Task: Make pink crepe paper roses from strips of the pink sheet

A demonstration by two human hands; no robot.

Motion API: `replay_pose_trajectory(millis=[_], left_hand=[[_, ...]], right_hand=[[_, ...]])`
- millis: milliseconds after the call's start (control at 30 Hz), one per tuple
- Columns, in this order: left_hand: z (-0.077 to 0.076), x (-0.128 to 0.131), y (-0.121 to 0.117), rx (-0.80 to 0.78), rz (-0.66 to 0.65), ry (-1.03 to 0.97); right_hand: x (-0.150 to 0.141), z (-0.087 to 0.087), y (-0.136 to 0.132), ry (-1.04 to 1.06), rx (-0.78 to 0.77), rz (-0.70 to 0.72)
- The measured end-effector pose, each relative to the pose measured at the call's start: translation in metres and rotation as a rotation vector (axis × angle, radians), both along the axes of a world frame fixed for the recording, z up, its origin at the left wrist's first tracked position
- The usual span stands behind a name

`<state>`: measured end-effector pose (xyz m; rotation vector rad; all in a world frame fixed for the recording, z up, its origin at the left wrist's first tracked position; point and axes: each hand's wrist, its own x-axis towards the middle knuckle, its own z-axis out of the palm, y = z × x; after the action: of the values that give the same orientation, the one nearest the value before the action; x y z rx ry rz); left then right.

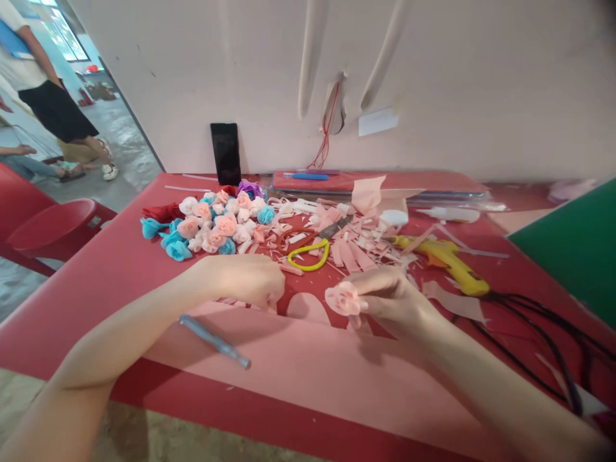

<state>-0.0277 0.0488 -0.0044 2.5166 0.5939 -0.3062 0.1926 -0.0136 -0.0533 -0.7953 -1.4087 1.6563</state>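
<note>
Between the fingertips of my right hand (385,295) is a pink paper rose (344,299), its petals turned towards me. My left hand (257,282) is closed above the near edge of the scraps, fingers curled down; whatever it may pinch is hidden beneath it. A rounded pink paper piece (308,309) lies on the table between both hands. Below them spreads a large pink paper sheet (308,366), with a grey pen (215,341) resting on it. Scissors with a yellow and a red handle (310,255) lie just beyond my hands among pink paper scraps (353,253).
Finished paper roses (216,224) are heaped at the left. A yellow glue gun (445,262) with black cables lies at the right. A black phone (226,154) leans on the white panel behind. A red chair (58,224) and a walking person (58,96) are at far left.
</note>
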Motion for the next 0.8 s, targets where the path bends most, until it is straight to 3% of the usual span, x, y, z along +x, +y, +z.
replay_pose_trajectory(millis=[133,433,800], left_hand=[[0.003,0.002,0.0,-0.1,-0.025,0.129],[0.006,0.0,0.004,-0.127,-0.012,0.18],[0.024,-0.015,0.01,-0.037,0.108,-0.105]], right_hand=[[-0.004,0.004,0.0,-0.011,0.013,-0.017],[-0.002,0.003,0.001,-0.045,0.018,-0.017],[-0.001,-0.003,0.001,-0.039,0.043,-0.042]])
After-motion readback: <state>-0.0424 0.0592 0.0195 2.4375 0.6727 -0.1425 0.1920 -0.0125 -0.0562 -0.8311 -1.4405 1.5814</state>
